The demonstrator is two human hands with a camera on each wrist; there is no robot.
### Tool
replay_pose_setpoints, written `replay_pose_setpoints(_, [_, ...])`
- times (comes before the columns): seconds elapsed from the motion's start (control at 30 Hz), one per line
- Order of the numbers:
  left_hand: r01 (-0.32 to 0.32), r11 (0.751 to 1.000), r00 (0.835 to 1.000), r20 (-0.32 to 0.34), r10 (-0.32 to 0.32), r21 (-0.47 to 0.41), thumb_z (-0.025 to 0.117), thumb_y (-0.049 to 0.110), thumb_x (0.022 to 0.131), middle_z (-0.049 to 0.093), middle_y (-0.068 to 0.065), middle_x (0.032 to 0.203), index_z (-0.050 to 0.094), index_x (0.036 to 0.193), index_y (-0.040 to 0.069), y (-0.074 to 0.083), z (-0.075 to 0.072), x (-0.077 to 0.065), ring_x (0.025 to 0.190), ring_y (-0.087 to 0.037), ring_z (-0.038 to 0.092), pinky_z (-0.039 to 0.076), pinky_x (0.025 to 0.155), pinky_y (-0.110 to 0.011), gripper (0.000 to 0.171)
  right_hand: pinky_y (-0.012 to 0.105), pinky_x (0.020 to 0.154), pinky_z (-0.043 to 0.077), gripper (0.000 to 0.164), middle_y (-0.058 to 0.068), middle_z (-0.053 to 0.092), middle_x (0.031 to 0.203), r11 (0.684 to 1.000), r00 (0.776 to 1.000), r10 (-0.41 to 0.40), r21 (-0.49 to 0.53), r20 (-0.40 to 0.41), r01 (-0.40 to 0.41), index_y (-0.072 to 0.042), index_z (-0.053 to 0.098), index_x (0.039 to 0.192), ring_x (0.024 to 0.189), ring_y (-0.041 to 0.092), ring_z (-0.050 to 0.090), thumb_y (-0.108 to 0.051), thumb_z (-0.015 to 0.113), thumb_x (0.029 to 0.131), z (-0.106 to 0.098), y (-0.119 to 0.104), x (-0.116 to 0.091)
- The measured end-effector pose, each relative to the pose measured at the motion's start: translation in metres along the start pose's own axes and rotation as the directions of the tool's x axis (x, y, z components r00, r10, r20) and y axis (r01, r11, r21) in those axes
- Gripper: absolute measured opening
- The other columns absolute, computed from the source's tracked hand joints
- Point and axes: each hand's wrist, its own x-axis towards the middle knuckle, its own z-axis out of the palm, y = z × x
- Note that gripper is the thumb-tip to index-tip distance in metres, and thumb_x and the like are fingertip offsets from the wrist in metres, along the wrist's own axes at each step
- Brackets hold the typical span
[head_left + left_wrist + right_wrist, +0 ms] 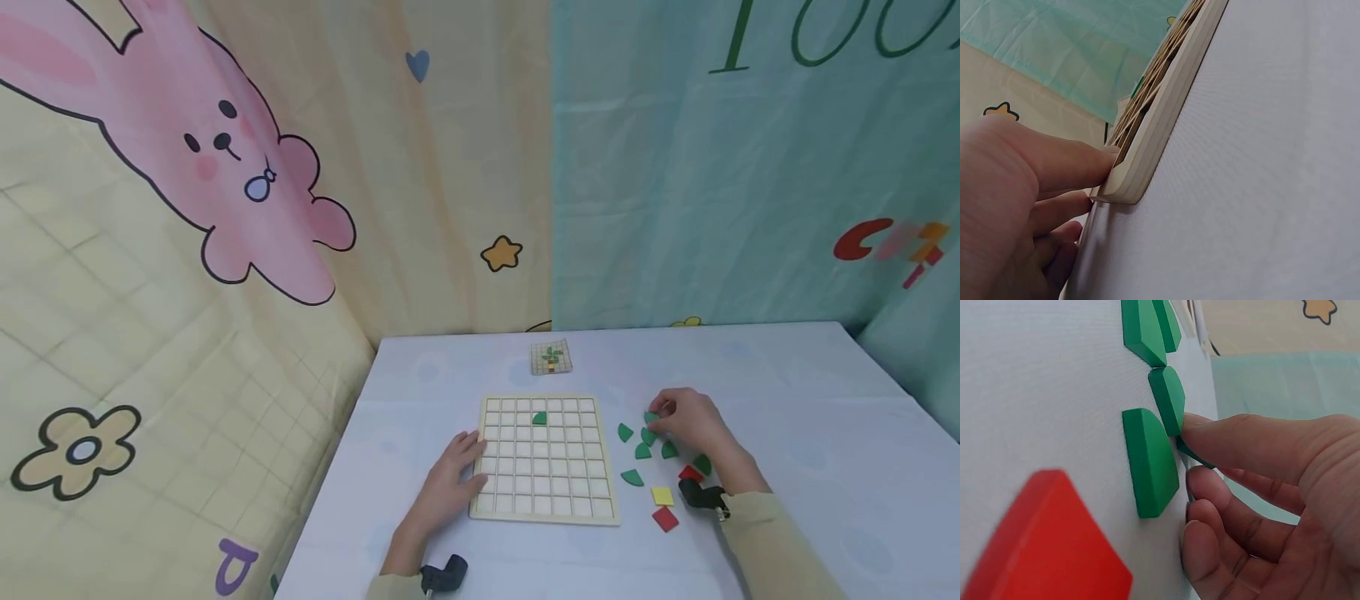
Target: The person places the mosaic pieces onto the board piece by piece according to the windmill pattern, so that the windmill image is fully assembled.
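On the white table lies a pale wooden grid board (542, 521) with one green quarter-circle piece (539, 418) in its upper part. My left hand (447, 483) rests on the board's left edge, its thumb and fingertips touching the frame (1141, 169). To the right of the board, my right hand (693, 421) pinches a green quarter-circle piece (1194, 454) low over the table, partly hidden by the thumb. Around that hand are several loose green pieces (1150, 462), a yellow square (662, 497) and two red squares (665, 519), one partly covered by the wrist camera.
Behind the board lies a small pattern card (551, 357) showing a green and yellow figure on a grid. A printed curtain (450, 167) hangs along the table's back edge. Black wrist cameras (445, 574) sit at both cuffs.
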Motion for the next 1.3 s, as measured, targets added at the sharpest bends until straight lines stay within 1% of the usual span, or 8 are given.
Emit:
replay_pose_setpoints(0.23, [-0.014,1.0,1.0,-0.001,0.014,0.001,0.066,0.019,0.096,0.035,-0.005,0.161,0.051,0.148,0.008,0.002,-0.001,0.0,0.152,-0.03,0.018,0.021,0.117,-0.06,0.056,0.029,0.061,0.048,0.017,0.008,0.063,0.089,1.0,1.0,0.008,0.0,-0.018,-0.008,-0.009,0.069,0.098,0.079,0.025,0.055,-0.013,0.08,0.086,0.002,-0.001,0.0])
replay_pose_setpoints(0.37, [-0.003,1.0,1.0,0.004,0.003,0.014,0.065,0.019,0.097,0.035,-0.005,0.161,0.05,0.149,0.008,0.003,-0.001,0.001,0.152,-0.029,0.017,0.021,0.118,-0.058,0.056,0.027,0.06,0.048,0.014,0.009,0.063,0.09,1.0,1.0,0.003,-0.003,-0.024,-0.003,-0.009,0.069,0.1,0.078,0.025,0.056,-0.01,0.076,0.088,0.004,-0.001,0.0])
replay_pose_setpoints(0.6, [0.011,1.0,1.0,0.015,-0.011,0.02,0.064,0.019,0.097,0.034,-0.007,0.161,0.049,0.149,0.007,0.005,-0.002,-0.001,0.152,-0.031,0.017,0.021,0.117,-0.06,0.056,0.029,0.059,0.049,0.011,0.01,0.062,0.092,1.0,1.0,-0.023,-0.011,-0.019,0.022,-0.008,0.069,0.103,0.077,0.024,0.056,-0.009,0.071,0.092,0.004,0.001,0.0])
replay_pose_setpoints(0.77, [0.006,0.999,1.0,0.02,-0.007,0.033,0.064,0.019,0.097,0.034,-0.007,0.161,0.049,0.149,0.006,0.007,-0.003,-0.002,0.152,-0.031,0.017,0.021,0.117,-0.061,0.056,0.03,0.061,0.049,0.01,0.01,0.062,0.092,0.998,0.998,-0.046,-0.033,-0.038,0.044,-0.008,0.07,0.102,0.079,0.026,0.055,-0.008,0.07,0.092,0.004,0.001,-0.001])
replay_pose_setpoints(1.03, [-0.014,0.999,1.0,0.003,0.014,0.052,0.065,0.019,0.097,0.035,-0.006,0.161,0.05,0.148,0.007,0.005,-0.002,0.0,0.152,-0.031,0.019,0.023,0.117,-0.059,0.055,0.028,0.058,0.048,0.011,0.011,0.062,0.091,0.998,0.996,-0.06,-0.028,-0.06,0.058,-0.008,0.069,0.103,0.076,0.025,0.056,-0.008,0.07,0.092,0.002,-0.004,-0.003])
replay_pose_setpoints(1.2, [-0.01,0.999,1.0,0.006,0.01,0.045,0.065,0.019,0.097,0.035,-0.005,0.161,0.05,0.149,0.007,0.005,-0.002,0.0,0.152,-0.029,0.018,0.022,0.118,-0.057,0.055,0.032,0.057,0.049,0.012,0.011,0.062,0.089,0.997,0.995,-0.072,-0.02,-0.075,0.071,-0.006,0.069,0.103,0.074,0.025,0.055,-0.006,0.069,0.091,0.002,-0.007,-0.005])
replay_pose_setpoints(1.3, [-0.002,0.999,1.0,0.012,0.002,0.044,0.065,0.02,0.097,0.035,-0.006,0.161,0.05,0.149,0.008,0.004,-0.002,0.0,0.152,-0.03,0.018,0.022,0.118,-0.058,0.056,0.032,0.057,0.05,0.012,0.01,0.062,0.089,0.998,0.996,-0.058,-0.01,-0.074,0.057,-0.007,0.069,0.104,0.073,0.024,0.055,-0.006,0.069,0.091,0.003,-0.009,-0.006])
